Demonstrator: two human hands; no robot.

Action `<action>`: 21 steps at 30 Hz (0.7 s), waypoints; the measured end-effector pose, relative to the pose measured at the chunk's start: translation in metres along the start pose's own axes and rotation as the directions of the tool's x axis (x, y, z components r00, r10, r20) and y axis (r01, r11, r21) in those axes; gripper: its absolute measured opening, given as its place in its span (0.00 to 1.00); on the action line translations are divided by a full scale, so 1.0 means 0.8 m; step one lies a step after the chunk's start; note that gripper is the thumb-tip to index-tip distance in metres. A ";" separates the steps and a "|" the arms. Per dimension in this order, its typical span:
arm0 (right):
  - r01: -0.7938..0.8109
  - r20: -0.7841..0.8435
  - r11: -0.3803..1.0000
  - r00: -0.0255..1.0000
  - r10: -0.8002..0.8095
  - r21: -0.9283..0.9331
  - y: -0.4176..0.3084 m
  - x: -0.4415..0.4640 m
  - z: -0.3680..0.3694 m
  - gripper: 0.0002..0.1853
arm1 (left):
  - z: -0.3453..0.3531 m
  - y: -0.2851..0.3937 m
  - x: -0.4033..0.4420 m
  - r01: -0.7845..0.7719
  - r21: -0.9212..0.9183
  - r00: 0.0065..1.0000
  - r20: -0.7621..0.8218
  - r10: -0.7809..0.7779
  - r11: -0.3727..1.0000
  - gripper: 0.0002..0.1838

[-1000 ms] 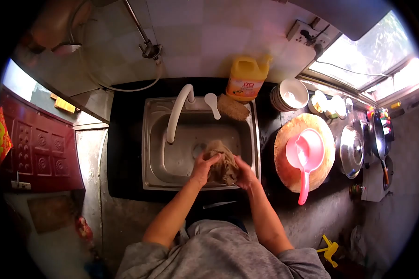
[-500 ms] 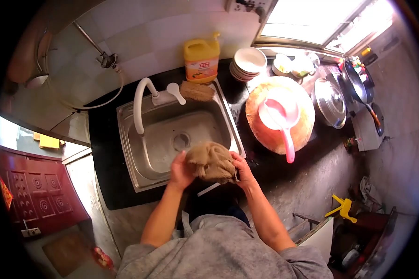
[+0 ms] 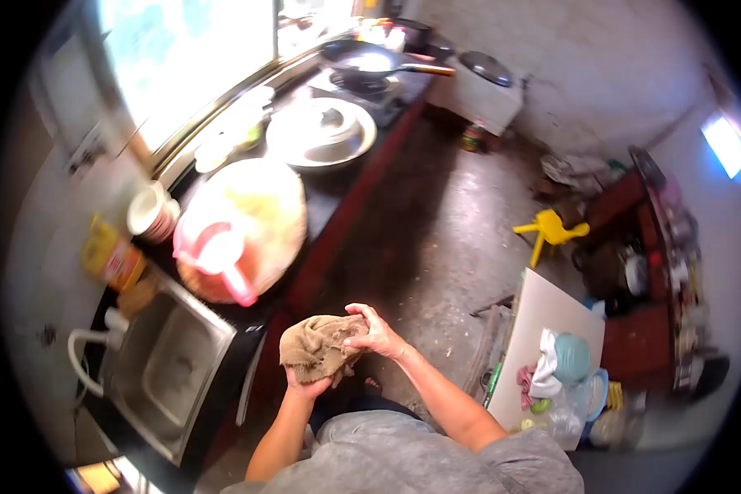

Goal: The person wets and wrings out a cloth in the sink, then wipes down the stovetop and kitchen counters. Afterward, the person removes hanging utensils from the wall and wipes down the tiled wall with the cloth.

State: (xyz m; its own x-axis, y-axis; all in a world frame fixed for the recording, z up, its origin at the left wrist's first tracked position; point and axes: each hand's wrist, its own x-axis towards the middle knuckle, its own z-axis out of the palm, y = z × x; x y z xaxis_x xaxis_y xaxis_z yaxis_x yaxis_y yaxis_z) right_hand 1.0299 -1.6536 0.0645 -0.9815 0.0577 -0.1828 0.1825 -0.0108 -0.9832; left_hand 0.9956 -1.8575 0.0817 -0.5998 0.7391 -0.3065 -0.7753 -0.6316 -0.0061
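A bunched brown cloth (image 3: 317, 342) is held between both my hands, in front of my body and to the right of the sink. My left hand (image 3: 309, 383) grips it from below, its fingers mostly hidden under the folds. My right hand (image 3: 376, 336) holds the cloth's right side, thumb on top and fingers curved behind it. Whatever may lie inside the cloth cannot be seen. The steel sink (image 3: 222, 329) with its white faucet (image 3: 78, 350) is at the lower left.
A round chopping board (image 3: 284, 206) carries a pink ladle (image 3: 237, 284). Beyond stand a lidded pan (image 3: 358, 136) and a wok (image 3: 337, 58). Bowls (image 3: 146, 210) and a yellow detergent jug (image 3: 99, 247) are left. A yellow stool (image 3: 552, 228) and a loaded white table (image 3: 531, 321) are right.
The view has swung right, so the sink now lies at lower left and the white table shows. My hands have moved from the sink's front edge with the cloth still held.
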 end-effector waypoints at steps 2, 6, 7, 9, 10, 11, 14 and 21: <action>-0.027 -0.115 0.914 0.990 0.081 0.406 -0.013 -0.029 -0.060 0.37 | 0.027 -0.044 0.043 0.066 0.004 0.998 -0.007 -0.066 0.998 0.35; 0.118 -0.257 0.523 0.945 0.203 0.844 -0.014 -0.077 -0.167 0.25 | 0.084 -0.123 0.126 0.234 0.014 0.972 0.005 -0.234 0.972 0.35; 0.152 -0.271 0.430 0.934 0.231 0.890 -0.014 -0.081 -0.186 0.27 | 0.097 -0.139 0.144 0.278 0.036 0.960 0.013 -0.278 0.960 0.36; 0.100 -0.288 0.479 0.897 0.336 0.872 -0.039 -0.086 -0.199 0.29 | 0.123 -0.160 0.174 0.360 0.009 0.933 0.014 -0.360 0.933 0.37; 0.127 -0.268 0.384 0.901 0.341 0.914 -0.010 -0.074 -0.212 0.29 | 0.127 -0.170 0.196 0.376 0.029 0.927 -0.006 -0.376 0.926 0.37; 0.149 -0.247 0.285 0.906 0.345 0.947 0.020 -0.062 -0.224 0.29 | 0.128 -0.178 0.220 0.391 0.048 0.920 -0.027 -0.390 0.919 0.36; 0.169 -0.230 0.231 0.934 0.273 0.958 -0.029 -0.027 -0.265 0.28 | 0.134 -0.187 0.291 0.364 0.047 0.931 -0.051 -0.361 0.930 0.35; 0.068 -0.233 0.502 0.933 0.275 0.862 -0.008 0.113 -0.443 0.21 | 0.183 -0.186 0.476 0.356 0.152 0.934 -0.068 -0.350 0.922 0.35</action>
State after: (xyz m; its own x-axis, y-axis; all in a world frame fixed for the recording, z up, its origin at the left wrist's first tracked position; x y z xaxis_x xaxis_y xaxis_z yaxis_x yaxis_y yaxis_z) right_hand 0.9611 -1.2943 0.0546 -0.8517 0.2837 -0.4406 -0.0257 -0.8624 -0.5056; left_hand 0.8536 -1.4480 0.1057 -0.2757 0.8957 -0.3488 -0.9585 -0.2835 0.0296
